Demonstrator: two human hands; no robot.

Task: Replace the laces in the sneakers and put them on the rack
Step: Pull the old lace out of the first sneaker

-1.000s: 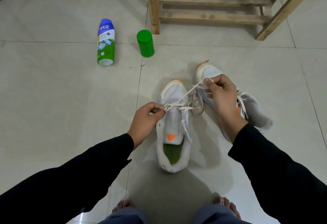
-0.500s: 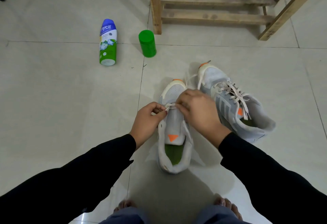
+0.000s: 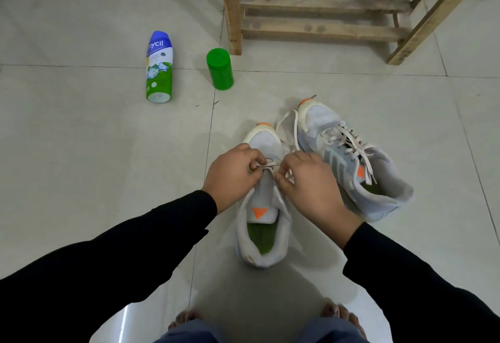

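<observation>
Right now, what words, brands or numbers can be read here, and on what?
"nycil": on the blue top of the bottle lying on the floor.
Smaller print below it on the bottle: too blurred to read.
Near sneaker, far sneaker, green cap: no readable text.

Glossy tile floor (image 3: 81, 166); rough bare-wood rack (image 3: 322, 7); mesh-cloth sneakers (image 3: 263, 231) (flat woven laces (image 3: 351, 142)).

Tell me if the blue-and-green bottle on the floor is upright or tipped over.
Tipped over. The bottle lies on its side, with its pale round base facing the camera and its blue cap pointing away.
</observation>
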